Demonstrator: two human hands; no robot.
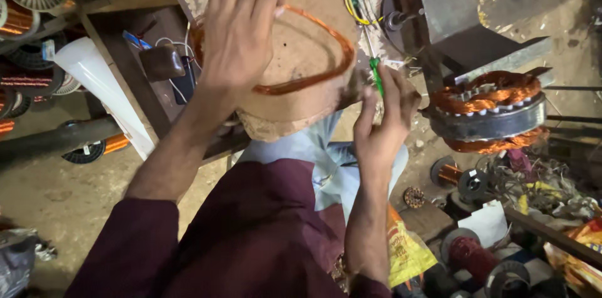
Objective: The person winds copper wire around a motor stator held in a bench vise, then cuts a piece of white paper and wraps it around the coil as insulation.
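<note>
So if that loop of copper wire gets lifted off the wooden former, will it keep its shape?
Probably not: the copper coil is a thin bundle of loose strands, so it would likely sag. It looks light. The left hand already presses on it, perhaps keeping the turns together.

We see a dark maroon garment with long sleeves pushed up above the elbows, leaving both forearms bare. Below it lies pale blue-grey cloth over the lap. The left hand (pixel 235 31) and right hand (pixel 382 119) wear no gloves or rings.
</note>
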